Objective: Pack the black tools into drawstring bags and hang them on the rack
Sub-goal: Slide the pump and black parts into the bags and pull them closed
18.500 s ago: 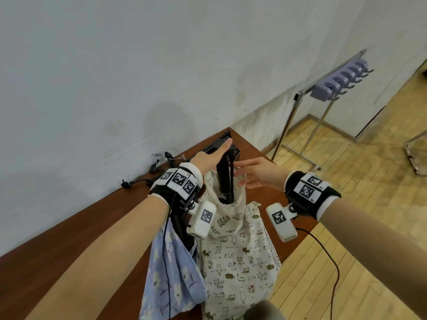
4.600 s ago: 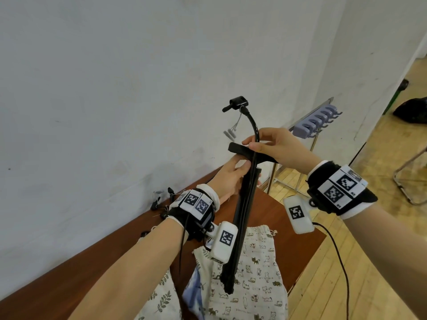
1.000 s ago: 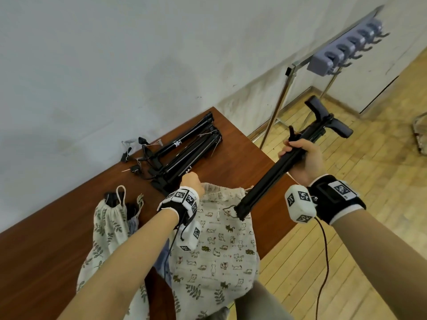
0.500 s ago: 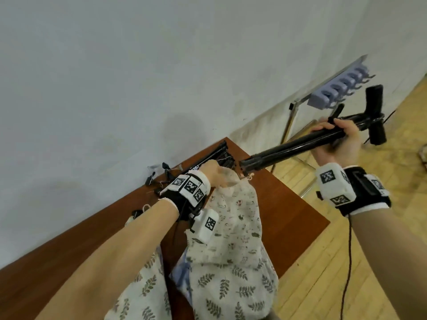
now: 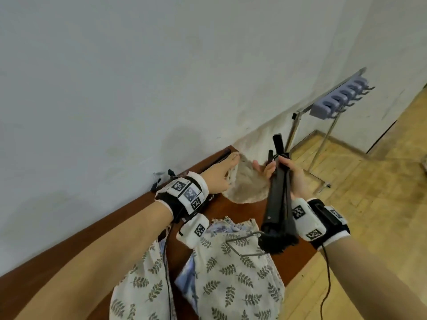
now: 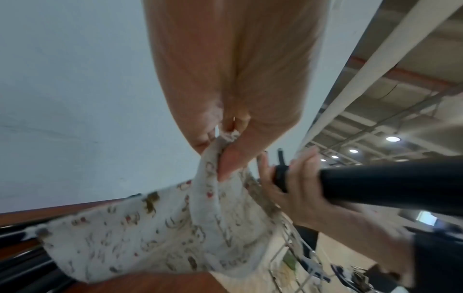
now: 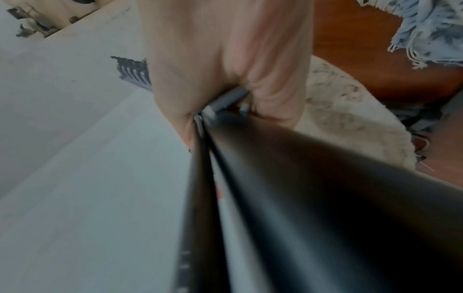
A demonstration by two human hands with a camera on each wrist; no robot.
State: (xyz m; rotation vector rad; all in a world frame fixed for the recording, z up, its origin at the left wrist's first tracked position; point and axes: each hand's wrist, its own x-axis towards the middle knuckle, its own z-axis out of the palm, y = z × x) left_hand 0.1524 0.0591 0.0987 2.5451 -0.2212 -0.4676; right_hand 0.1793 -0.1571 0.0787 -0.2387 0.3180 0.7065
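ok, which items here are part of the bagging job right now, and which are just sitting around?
In the job:
- long black folded tool, gripped by right hand
- cream cat-print drawstring bag, rim pinched by left hand
- purple-hooked metal rack

Lying about:
- leaf-print cream bags
- blue floral bag
- black tools by the wall

Even, soft indoor light, no glare. Head view sharp with wide-angle bending at the edges. Both wrist views motion-blurred; ceiling lamps (image 6: 392, 138) visible in the left one.
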